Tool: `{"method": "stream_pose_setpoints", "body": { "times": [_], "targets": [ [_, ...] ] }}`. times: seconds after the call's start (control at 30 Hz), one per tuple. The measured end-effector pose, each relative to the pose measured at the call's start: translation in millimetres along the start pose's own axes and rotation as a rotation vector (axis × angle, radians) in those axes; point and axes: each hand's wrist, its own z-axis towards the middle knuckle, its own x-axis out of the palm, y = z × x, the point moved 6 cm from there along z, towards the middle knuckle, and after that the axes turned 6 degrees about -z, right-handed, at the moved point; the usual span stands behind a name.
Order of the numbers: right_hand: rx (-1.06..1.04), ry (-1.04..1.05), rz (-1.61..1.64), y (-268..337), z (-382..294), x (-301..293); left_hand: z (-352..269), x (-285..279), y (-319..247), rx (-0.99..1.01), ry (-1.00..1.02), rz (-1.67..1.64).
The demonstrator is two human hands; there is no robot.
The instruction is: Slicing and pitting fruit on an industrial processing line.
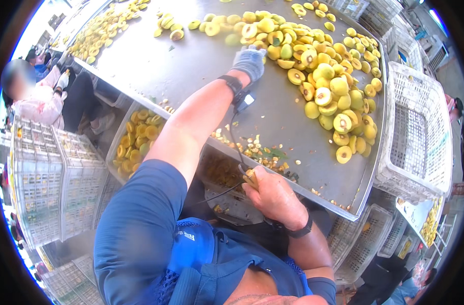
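My left hand (250, 63), in a grey-white knit glove, reaches over the metal table (201, 76) to the near edge of a pile of halved yellow stone fruit (325, 72). Its fingers are at the fruit; whether they hold a piece is hidden. Bare, my right hand (276, 194) is closed around the wooden handle of a small hand tool (251, 179) with a curved metal end, over the table's front edge. Pits and scraps (262, 150) lie along that edge. Below it, left of my body, a crate holds fruit halves (138, 133).
An empty white plastic crate (419, 133) stands at the table's right end. Stacked crates (56, 183) stand at left, others (363, 244) at lower right. A seated co-worker (45, 91) is at far left, near more fruit halves (106, 28). A cable (234, 135) hangs from my left wrist.
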Motion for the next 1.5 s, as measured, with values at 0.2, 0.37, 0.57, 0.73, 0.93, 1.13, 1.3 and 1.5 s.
{"method": "stream_pose_setpoints", "body": {
  "times": [0.2,0.37,0.57,0.73,0.93,1.13,1.3,1.5],
  "targets": [
    [0.120,-0.210,0.200,-17.5,-6.3,-33.2,-50.9,-53.6,-25.9,-0.064,0.110,-1.109],
    [0.120,-0.417,0.447,-32.5,-6.8,-50.3,-146.9,-109.7,-80.6,-0.154,0.495,-1.772],
    [0.128,-0.427,0.357,-21.2,-8.1,-48.4,-210.1,-129.9,-103.5,-0.251,0.472,-1.932],
    [0.130,-0.413,0.344,-24.0,-5.4,-39.4,-222.1,-119.0,-100.1,-0.246,0.432,-1.910],
    [0.138,-0.348,0.404,-28.8,1.2,-34.4,-220.1,-101.0,-92.5,-0.222,0.458,-1.857],
    [0.204,-0.226,0.455,-25.6,4.9,-37.1,-222.1,-104.7,-89.6,-0.165,0.413,-1.737],
    [-0.172,-0.367,-0.104,-26.7,3.8,-29.3,-224.4,-104.2,-95.3,-0.067,0.354,-1.597],
    [0.013,-0.287,0.266,-17.8,5.8,-27.8,-222.4,-102.7,-99.3,-0.155,0.427,-1.835]
  ]
}}
